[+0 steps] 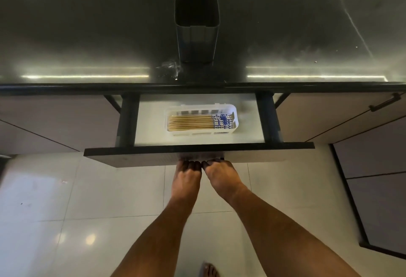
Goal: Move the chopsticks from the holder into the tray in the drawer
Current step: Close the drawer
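Both hands side by side at 6 o'clock: left hand (187,174) and right hand (219,174) nearly touching, fingers curled under bottom edge of drawer (153,156) front; gripping a handle or just pressing, can't tell, fingertips hidden. Drawer pulled open. Inside, toward 12, white slotted tray (235,110) on pale drawer floor, w/ chopsticks (191,122) lying flat in a row, blue-patterned ends pointing to 3 o'clock. Farther at 12, on dark countertop (87,35), black holder (196,41) standing upright, nothing visible inside.
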A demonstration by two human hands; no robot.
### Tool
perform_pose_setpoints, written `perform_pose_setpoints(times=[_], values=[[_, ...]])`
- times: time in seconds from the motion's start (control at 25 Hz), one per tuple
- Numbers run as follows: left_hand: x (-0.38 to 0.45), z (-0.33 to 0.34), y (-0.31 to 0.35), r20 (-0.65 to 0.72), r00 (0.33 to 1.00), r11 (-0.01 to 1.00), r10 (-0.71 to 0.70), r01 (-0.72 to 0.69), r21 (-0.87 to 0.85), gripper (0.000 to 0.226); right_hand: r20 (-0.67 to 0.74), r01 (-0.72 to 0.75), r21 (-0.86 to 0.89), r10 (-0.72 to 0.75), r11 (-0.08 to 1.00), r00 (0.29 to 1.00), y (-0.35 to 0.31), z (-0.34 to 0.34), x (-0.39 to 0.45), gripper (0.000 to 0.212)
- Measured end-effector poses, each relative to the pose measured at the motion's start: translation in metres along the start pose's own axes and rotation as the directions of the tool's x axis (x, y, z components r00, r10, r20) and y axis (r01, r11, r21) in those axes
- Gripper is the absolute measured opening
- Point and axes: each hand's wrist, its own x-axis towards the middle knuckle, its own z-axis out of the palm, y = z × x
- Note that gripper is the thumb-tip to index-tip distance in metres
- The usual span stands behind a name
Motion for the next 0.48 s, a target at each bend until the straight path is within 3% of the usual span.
perform_pose_setpoints(times=[0.24,0.48], values=[[0.051,-0.012,-0.01,-0.079,0.996,0.998,0.029,-0.033,-0.049,0.062,-0.019,-0.015,0.021,0.015,1.0,1.0,0.019,-0.019,0.046,0.025],[0.101,-0.018,-0.026,-0.061,0.997,0.999,0.045,-0.046,-0.029,0.055,0.018,-0.047,0.027,0.046,0.999,0.999,0.036,-0.035,0.091,0.025]])
